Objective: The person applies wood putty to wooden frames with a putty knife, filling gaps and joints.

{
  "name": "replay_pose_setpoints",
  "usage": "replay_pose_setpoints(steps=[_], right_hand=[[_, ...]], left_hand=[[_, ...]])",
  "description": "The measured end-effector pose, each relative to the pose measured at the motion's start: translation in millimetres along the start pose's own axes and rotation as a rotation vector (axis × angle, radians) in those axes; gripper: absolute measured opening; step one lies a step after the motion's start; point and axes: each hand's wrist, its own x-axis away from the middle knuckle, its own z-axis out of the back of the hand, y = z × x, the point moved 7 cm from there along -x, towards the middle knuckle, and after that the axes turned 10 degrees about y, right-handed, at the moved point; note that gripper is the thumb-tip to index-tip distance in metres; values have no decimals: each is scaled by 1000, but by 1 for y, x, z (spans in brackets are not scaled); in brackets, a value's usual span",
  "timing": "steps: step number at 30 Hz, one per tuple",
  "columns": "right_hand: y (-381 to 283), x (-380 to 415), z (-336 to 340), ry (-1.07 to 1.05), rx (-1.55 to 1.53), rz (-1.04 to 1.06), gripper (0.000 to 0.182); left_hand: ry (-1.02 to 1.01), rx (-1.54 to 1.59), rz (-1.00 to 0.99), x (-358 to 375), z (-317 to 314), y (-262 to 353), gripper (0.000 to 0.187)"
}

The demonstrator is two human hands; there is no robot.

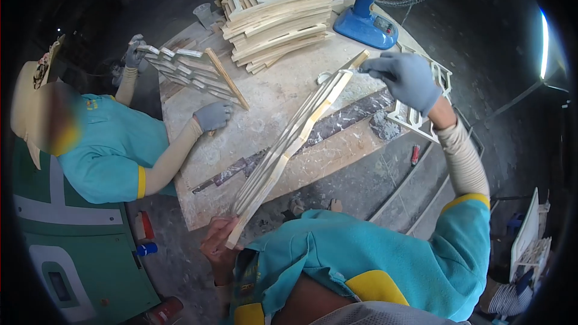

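Note:
A pale wooden lattice panel is tilted edge-on across the table's near side. My bare left hand is closed around its lower end. My right hand, in a grey glove, is closed beside the panel's upper end. From its fingertips a small blade-like tool reaches to the wood; its exact kind is mostly hidden. Whitish paste shows near that end. Beyond my right hand, another lattice panel lies at the table's right edge.
At left, a co-worker's gloved hands are at another lattice panel. A tall stack of panels stands at the back of the table, beside a blue fan. A dark smeared strip crosses the tabletop.

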Motion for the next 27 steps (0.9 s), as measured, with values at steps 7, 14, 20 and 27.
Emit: replay_pose_setpoints(steps=[7, 14, 20, 27], right_hand=[[-34, -33, -6, -309, 407, 276, 27], [-66, -19, -5, -452, 70, 341, 31], [-44, 22, 6, -9, -9, 46, 61], [-84, 41, -16, 187, 221, 13, 69]], left_hand=[[-79, -25, -52, 6, -5, 0, 63], [-64, -20, -76, 3, -2, -5, 60], [48, -10, -36, -8, 4, -2, 58], [66, 31, 10, -9, 7, -7, 56]])
